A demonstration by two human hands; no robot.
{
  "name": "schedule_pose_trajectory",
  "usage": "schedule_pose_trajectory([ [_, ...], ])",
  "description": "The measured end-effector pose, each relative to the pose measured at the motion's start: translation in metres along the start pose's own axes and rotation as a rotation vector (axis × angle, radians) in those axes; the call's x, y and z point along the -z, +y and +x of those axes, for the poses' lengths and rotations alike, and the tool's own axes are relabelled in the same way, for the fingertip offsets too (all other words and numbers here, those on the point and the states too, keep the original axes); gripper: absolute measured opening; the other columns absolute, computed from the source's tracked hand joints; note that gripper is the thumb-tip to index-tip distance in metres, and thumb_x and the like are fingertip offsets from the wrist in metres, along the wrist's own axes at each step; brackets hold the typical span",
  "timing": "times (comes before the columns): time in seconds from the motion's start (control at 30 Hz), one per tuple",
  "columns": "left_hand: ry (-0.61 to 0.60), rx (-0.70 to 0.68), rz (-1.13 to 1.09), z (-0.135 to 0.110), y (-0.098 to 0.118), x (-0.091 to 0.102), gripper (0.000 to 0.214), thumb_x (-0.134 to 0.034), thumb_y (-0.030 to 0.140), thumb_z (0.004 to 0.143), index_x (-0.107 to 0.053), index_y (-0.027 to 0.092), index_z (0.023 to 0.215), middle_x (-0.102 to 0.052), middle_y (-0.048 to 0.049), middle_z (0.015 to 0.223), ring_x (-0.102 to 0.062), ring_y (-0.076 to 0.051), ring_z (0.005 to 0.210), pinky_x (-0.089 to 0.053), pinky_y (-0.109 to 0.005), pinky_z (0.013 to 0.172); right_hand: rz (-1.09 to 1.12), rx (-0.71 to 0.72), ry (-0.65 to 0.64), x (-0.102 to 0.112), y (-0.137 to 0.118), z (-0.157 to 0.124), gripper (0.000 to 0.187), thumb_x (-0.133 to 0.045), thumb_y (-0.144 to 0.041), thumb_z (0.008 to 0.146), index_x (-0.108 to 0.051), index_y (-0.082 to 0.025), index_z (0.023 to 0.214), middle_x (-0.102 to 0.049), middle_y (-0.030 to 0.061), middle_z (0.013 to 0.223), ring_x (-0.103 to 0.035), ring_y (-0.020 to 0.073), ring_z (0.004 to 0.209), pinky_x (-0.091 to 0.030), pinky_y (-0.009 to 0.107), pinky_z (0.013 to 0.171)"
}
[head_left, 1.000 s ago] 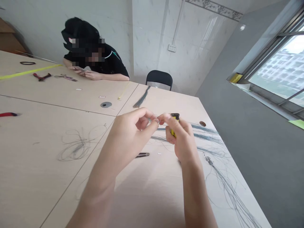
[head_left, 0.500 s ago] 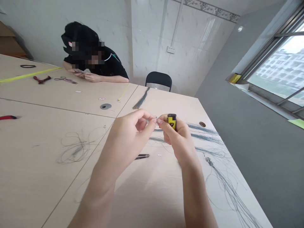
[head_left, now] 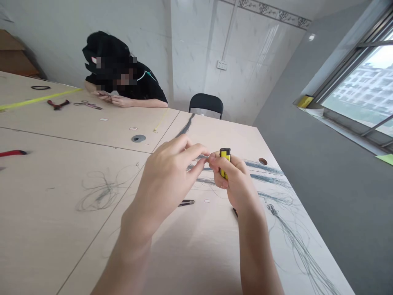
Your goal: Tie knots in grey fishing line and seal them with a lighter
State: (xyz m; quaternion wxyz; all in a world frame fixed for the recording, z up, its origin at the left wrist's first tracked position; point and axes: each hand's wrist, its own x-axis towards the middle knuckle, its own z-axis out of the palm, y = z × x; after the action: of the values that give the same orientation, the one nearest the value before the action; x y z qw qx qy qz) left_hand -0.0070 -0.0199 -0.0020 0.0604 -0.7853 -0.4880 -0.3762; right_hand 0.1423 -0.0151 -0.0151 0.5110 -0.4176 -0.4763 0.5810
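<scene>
My right hand [head_left: 235, 176] is closed around a yellow and black lighter [head_left: 225, 164] that stands upright in its fingers. Thumb and index fingertip of this hand pinch together at the left, touching the fingertips of my left hand [head_left: 172, 176]. The left thumb and fingers come together there too; whatever lies between them is too small to make out. Behind and below the hands, bundles of thin grey-green cord [head_left: 267, 179] lie across the table. Dark thread snips [head_left: 186, 203] rest partly hidden under my left hand.
A loose coil of thin cord [head_left: 104, 192] lies at left, a knotted cord bundle [head_left: 273, 209] at right. Across the table a person in black [head_left: 123, 78] leans over their hands. Red-handled pliers [head_left: 57, 105], scissors [head_left: 89, 105] and a grey disc [head_left: 138, 138] lie farther back.
My left fingers have straightened and shifted slightly right, meeting the right fingertips. The lighter shows more of its yellow body now. The view has moved slightly.
</scene>
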Motion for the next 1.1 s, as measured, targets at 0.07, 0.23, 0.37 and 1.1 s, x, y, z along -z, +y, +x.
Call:
schedule_pose_trajectory([
  [0.07,-0.004,-0.012,0.012,0.000,-0.001,0.000,0.021,-0.053,0.009,0.089,-0.071,0.021,0.090,-0.063,-0.0007,0.081,-0.048,-0.012,0.061,-0.036,-0.025,0.059,0.021,-0.010,-0.021,0.001,0.001,0.000,0.023,-0.063,-0.026,0.081,-0.047,-0.019,0.065,-0.030,-0.0068,0.058,-0.018,0.0067,0.049,-0.015,0.026,0.047],
  [0.23,-0.018,-0.025,0.033,0.001,-0.002,0.000,0.022,-0.051,0.011,0.090,-0.070,0.021,0.088,-0.062,-0.0006,0.079,-0.051,-0.013,0.064,-0.038,-0.026,0.061,0.013,0.003,-0.062,0.006,0.001,0.001,0.028,-0.061,-0.025,0.084,-0.045,-0.018,0.062,-0.033,-0.0054,0.063,-0.019,0.0060,0.049,-0.014,0.026,0.048],
  [0.37,-0.015,-0.041,0.038,0.001,-0.005,0.001,0.022,-0.051,0.013,0.091,-0.071,0.022,0.088,-0.060,-0.0003,0.076,-0.053,-0.013,0.067,-0.038,-0.026,0.061,0.021,-0.015,-0.081,0.009,-0.001,0.002,0.028,-0.063,-0.030,0.085,-0.051,-0.017,0.063,-0.039,-0.0048,0.064,-0.021,0.0053,0.047,-0.015,0.027,0.047],
  [1.1,0.070,0.568,-0.619,0.012,-0.034,-0.013,0.010,-0.068,0.030,0.076,-0.071,0.021,0.080,-0.059,0.0002,0.071,-0.054,-0.014,0.067,-0.044,-0.025,0.061,0.290,0.014,-0.034,0.059,-0.006,0.018,0.010,-0.069,-0.019,0.076,-0.061,-0.017,0.081,-0.038,-0.0111,0.055,-0.017,0.0011,0.038,-0.016,0.015,0.035],
])
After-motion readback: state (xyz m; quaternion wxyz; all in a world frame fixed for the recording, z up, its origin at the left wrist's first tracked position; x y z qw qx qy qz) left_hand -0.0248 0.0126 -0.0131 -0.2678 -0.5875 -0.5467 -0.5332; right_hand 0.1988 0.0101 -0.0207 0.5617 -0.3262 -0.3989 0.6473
